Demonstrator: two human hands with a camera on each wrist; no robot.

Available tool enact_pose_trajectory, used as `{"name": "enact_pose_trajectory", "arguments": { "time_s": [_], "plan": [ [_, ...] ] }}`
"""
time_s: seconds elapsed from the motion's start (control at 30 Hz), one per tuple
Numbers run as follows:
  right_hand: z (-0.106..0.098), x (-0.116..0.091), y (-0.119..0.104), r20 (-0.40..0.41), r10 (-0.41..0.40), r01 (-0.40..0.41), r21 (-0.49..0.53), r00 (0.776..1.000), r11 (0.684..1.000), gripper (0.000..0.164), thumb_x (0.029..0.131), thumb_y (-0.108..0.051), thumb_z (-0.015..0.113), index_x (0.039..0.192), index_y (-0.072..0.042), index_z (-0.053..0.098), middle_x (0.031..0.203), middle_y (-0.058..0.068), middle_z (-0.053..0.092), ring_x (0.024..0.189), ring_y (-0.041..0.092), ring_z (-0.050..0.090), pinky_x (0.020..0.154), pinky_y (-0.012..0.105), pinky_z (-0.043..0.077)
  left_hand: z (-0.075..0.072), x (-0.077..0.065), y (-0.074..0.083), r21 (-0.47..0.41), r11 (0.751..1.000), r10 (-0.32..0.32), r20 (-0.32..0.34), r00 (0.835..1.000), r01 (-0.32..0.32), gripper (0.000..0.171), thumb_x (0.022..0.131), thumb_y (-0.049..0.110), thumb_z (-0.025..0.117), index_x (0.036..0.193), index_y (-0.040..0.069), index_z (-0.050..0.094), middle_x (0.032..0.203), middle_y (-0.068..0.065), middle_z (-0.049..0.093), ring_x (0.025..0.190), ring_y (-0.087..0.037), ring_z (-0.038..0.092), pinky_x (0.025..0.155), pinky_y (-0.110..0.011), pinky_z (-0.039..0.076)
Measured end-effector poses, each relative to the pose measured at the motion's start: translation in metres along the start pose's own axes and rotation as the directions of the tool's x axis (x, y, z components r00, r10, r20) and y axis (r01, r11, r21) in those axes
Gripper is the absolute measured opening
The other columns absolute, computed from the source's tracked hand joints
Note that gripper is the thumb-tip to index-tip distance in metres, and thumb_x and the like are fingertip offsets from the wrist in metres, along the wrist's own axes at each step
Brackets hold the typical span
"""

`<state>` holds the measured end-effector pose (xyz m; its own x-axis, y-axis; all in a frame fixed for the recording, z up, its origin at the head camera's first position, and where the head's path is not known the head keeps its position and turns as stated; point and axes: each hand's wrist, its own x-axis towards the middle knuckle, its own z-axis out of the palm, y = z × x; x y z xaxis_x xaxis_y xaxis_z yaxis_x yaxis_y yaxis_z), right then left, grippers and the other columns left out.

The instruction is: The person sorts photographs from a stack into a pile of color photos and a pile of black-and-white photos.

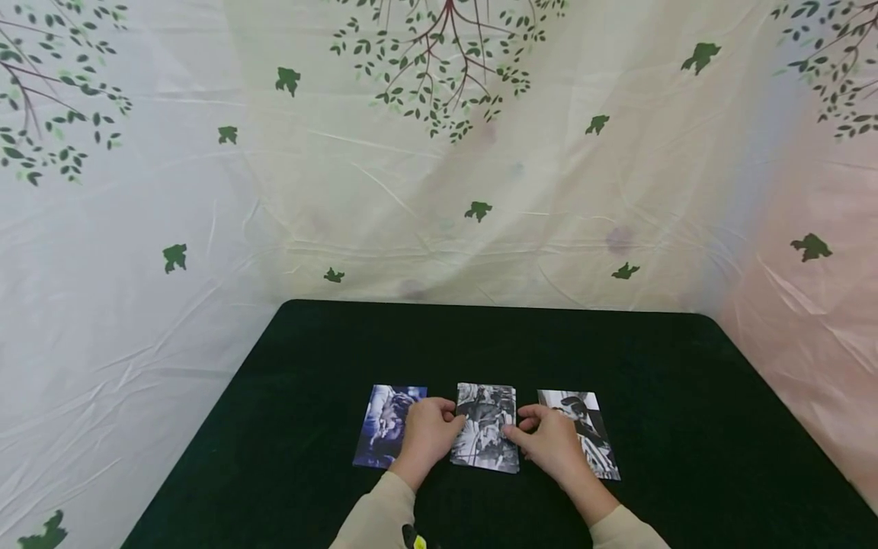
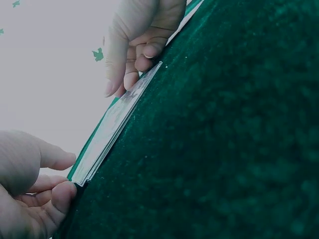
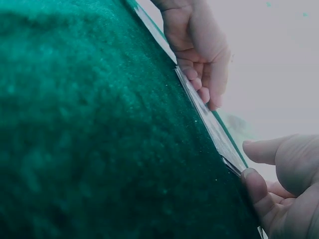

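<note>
Touching a stack of picture cards (image 1: 484, 450) at both sides, midway between two other cards on the dark green tabletop (image 1: 480, 343).
At the left edge with the left hand (image 1: 430, 431), at the right with the right hand (image 1: 554, 441); on each, with loosely bent fingers and thumb and forefinger apart. Partly behind the left hand, a blue-violet card (image 1: 376, 431); partly behind the right, a black-and-white card (image 1: 600, 444).

the green table (image 1: 494, 347) bears one bluish card (image 1: 377, 428), stacked cards (image 1: 485, 428), one grey card (image 1: 595, 433).
</note>
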<state>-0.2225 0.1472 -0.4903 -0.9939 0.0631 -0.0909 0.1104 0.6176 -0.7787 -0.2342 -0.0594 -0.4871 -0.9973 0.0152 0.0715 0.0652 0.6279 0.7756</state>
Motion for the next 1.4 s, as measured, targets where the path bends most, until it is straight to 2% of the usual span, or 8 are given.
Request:
{"name": "enact_pose_trajectory", "arguments": {
  "time_s": [0.43, 0.83, 1.23, 1.4],
  "plan": [
    [0.0032, -0.0019, 0.0007, -0.001, -0.01, 0.01, -0.011, 1.0, 1.0, 0.048, 0.077, -0.029, 0.081, 0.112, -0.001, 0.064, 0.082, 0.003, 0.061, 0.056, 0.011, 0.059, 0.05, 0.027, 0.05, 0.0014, -0.0009, 0.0008, 0.026, 1.0, -0.016, 0.04, 0.999, 0.015, 0.028, 0.08, 0.019, 0.076, 0.103, 0.002, 0.072, 0.079, 0.0, 0.063, 0.068, -0.012, 0.053, 0.06, -0.029, 0.047],
    [0.0011, -0.006, 0.0009, 0.007, -0.011, 0.011, -0.018, 1.0, 1.0, 0.048, 0.078, -0.03, 0.08, 0.113, -0.002, 0.064, 0.081, 0.002, 0.06, 0.057, 0.011, 0.058, 0.051, 0.028, 0.05, 0.0023, -0.0055, 0.002, 0.01, 1.0, -0.011, 0.035, 0.999, 0.011, 0.026, 0.081, 0.02, 0.075, 0.103, 0.005, 0.072, 0.08, 0.002, 0.061, 0.07, -0.012, 0.053, 0.061, -0.028, 0.047],
    [0.0015, -0.0077, -0.0006, 0.003, -0.012, 0.012, 0.001, 1.0, 1.0, 0.047, 0.08, -0.029, 0.078, 0.114, -0.001, 0.063, 0.081, 0.003, 0.06, 0.056, 0.012, 0.058, 0.051, 0.028, 0.05, 0.0014, -0.0063, 0.0032, -0.006, 0.999, -0.032, 0.039, 0.999, 0.033, 0.027, 0.083, 0.021, 0.074, 0.103, 0.003, 0.072, 0.081, 0.0, 0.064, 0.07, -0.011, 0.054, 0.062, -0.03, 0.048],
    [0.0022, -0.0067, -0.0001, -0.001, -0.013, 0.013, 0.008, 1.0, 1.0, 0.046, 0.081, -0.029, 0.078, 0.114, -0.002, 0.063, 0.08, 0.003, 0.06, 0.057, 0.012, 0.058, 0.051, 0.028, 0.05, 0.0005, -0.0074, 0.0048, -0.009, 1.0, -0.02, 0.027, 0.999, 0.02, 0.026, 0.083, 0.02, 0.074, 0.103, 0.003, 0.072, 0.082, 0.0, 0.064, 0.07, -0.011, 0.053, 0.063, -0.03, 0.048]
  ]
}}
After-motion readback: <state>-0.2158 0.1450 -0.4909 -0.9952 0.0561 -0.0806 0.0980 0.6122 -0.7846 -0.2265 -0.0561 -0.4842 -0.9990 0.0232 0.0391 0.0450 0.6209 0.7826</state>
